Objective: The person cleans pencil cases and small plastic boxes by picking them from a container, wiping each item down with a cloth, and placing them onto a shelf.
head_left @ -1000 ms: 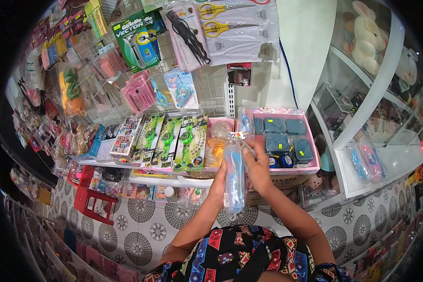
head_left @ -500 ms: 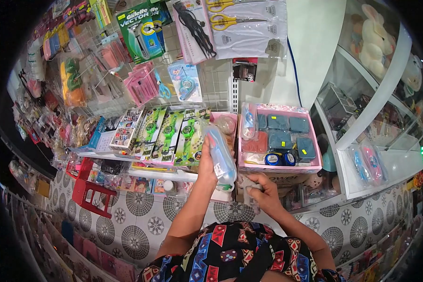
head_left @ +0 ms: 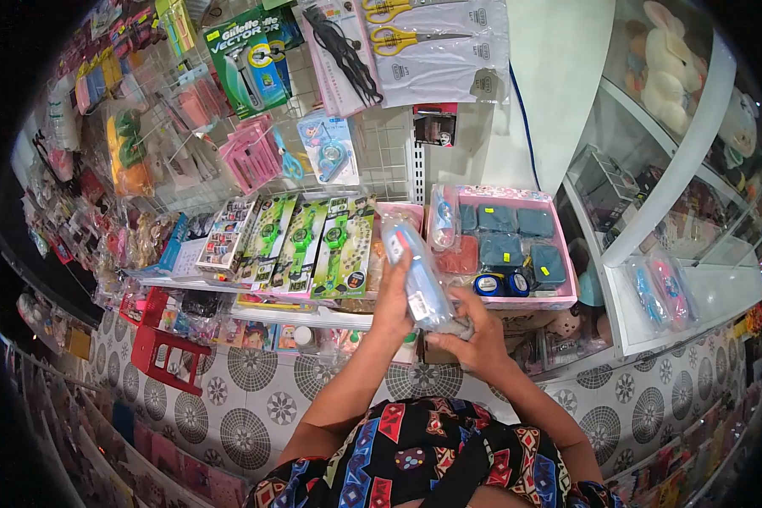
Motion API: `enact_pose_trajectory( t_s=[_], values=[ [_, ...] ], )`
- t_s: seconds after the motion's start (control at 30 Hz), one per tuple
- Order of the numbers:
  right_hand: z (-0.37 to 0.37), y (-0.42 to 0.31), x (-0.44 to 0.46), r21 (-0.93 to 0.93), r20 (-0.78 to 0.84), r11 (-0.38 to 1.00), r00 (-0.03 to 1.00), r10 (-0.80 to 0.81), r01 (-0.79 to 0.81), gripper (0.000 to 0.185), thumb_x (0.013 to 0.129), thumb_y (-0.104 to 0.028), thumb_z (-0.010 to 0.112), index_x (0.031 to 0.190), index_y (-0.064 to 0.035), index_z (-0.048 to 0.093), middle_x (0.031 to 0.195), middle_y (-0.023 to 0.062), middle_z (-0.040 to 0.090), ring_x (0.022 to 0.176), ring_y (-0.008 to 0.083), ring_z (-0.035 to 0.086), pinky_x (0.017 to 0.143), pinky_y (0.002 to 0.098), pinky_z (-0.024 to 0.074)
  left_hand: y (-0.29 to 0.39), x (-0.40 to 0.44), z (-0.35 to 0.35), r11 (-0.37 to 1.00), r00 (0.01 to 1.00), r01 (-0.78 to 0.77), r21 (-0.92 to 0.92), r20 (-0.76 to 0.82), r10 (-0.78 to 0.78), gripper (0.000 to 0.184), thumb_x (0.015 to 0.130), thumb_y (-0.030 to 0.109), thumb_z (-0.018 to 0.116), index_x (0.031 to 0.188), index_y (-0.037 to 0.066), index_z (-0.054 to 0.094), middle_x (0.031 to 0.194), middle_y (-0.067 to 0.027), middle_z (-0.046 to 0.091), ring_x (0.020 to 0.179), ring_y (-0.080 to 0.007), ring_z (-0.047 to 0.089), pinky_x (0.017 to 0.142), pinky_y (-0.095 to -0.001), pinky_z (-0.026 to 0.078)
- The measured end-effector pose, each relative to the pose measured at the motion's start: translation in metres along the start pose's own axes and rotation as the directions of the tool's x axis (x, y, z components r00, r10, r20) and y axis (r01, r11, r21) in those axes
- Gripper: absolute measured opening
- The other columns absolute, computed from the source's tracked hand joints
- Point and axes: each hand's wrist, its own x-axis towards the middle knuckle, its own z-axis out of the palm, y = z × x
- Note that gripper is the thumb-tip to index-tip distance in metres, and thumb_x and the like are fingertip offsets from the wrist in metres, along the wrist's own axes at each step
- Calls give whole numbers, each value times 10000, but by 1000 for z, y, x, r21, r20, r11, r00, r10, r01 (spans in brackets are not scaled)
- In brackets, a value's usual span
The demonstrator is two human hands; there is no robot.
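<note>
A long, rounded, translucent blue case (head_left: 426,292) with a white label is held up in front of the shelf. My left hand (head_left: 392,296) is closed around its left side. At the lower end, my right hand (head_left: 480,332) pinches a crumpled greyish cloth (head_left: 459,328) against the case. Most of that cloth is hidden by the fingers. Just beyond my hands stands a pink box (head_left: 571,296) holding several dark teal cases (head_left: 501,251), a red one (head_left: 459,254) and blue round-sided items (head_left: 501,285). A similar bagged case (head_left: 444,222) leans in its left corner.
Green boxed watches (head_left: 300,243) line the shelf to the left. Razor packs (head_left: 250,63) and scissors (head_left: 398,40) hang on the wire grid above. At right is a glass cabinet (head_left: 652,313); a red plastic stool (head_left: 165,343) stands on the floor at left.
The case has shifted slightly right and tilted more. My right hand has risen, bringing the cloth from below the case onto its lower end.
</note>
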Motion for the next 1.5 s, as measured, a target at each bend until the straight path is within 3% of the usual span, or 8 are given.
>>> enact_pose_trajectory(
  t_s=[0.13, 0.33, 0.53, 0.63, 0.73, 1.17, 1.33, 1.5],
  values=[
    [-2, 1, 3, 54, 19, 998, 999, 43, -44, 727, 646, -212, 815, 1253, -49, 449, 942, 129, 640, 853, 179, 623, 765, 313, 480, -7, -13, 4, 993, 998, 53, -105, 27, -50, 415, 857, 199, 622, 1196, 92, 409, 996, -56, 550, 889, -184, 590, 728, -343, 533],
    [-26, 8, 0, 133, 180, 955, 954, 241, -266, 632, 675, -277, 784, 1197, -62, 502, 901, 95, 610, 820, 184, 592, 738, 300, 464, -9, -14, -2, 995, 999, 46, -88, 6, -46, 479, 839, 215, 636, 1251, 120, 410, 1030, -61, 554, 903, -209, 597, 753, -379, 536],
    [-50, -18, 42, 469, -247, 880, 945, 213, -76, 354, 798, -175, 661, 1083, -13, 528, 979, 94, 558, 930, 169, 531, 835, 294, 419, -24, -17, 1, 996, 996, 81, 33, 21, -82, 509, 845, 87, 586, 1298, 129, 357, 1108, -56, 527, 958, -176, 570, 806, -360, 522],
    [-27, -16, 63, 27, -258, 934, 906, -337, 355, 314, 865, -120, 554, 1162, -25, 523, 1187, 121, 494, 1124, 237, 472, 963, 347, 366, -37, -19, 4, 999, 993, 52, -17, 105, -50, 623, 806, 157, 656, 1343, 140, 341, 1181, -69, 516, 1018, -221, 576, 849, -380, 518],
    [2, 10, 58, -46, -9, 973, 973, -229, 228, 336, 864, -101, 543, 1189, -16, 527, 1298, 173, 416, 1219, 299, 404, 1022, 369, 311, -41, -16, -1, 992, 994, 52, -116, 98, -41, 589, 842, 125, 597, 1363, 128, 321, 1225, -81, 514, 1077, -211, 558, 862, -359, 508],
    [4, 41, -38, 166, 59, 985, 997, -57, 47, 277, 716, 18, 559, 986, -8, 610, 1073, 127, 528, 1022, 228, 523, 887, 307, 393, -12, 2, -14, 987, 979, -143, 69, -135, 151, 665, 813, 55, 627, 1382, 97, 285, 1145, -79, 523, 979, -152, 542, 840, -302, 463],
    [-12, 39, -34, 407, 165, 740, 839, 518, -536, 238, 746, -83, 657, 960, 4, 600, 1012, 92, 581, 960, 149, 532, 853, 293, 408, -14, 5, -6, 920, 944, -308, 243, -39, 327, 802, 789, 27, 658, 1428, 62, 174, 1226, -114, 467, 1066, -172, 500, 891, -299, 435],
    [-7, 25, -19, 285, 94, 890, 934, 345, -357, 526, 756, -239, 730, 1174, -6, 511, 1131, 108, 560, 992, 144, 524, 847, 330, 440, -22, -5, 5, 800, 905, -380, 465, 7, 425, 894, 769, 46, 688, 1437, 23, 95, 1267, -149, 436, 1112, -185, 475, 924, -309, 417]
  ],
)
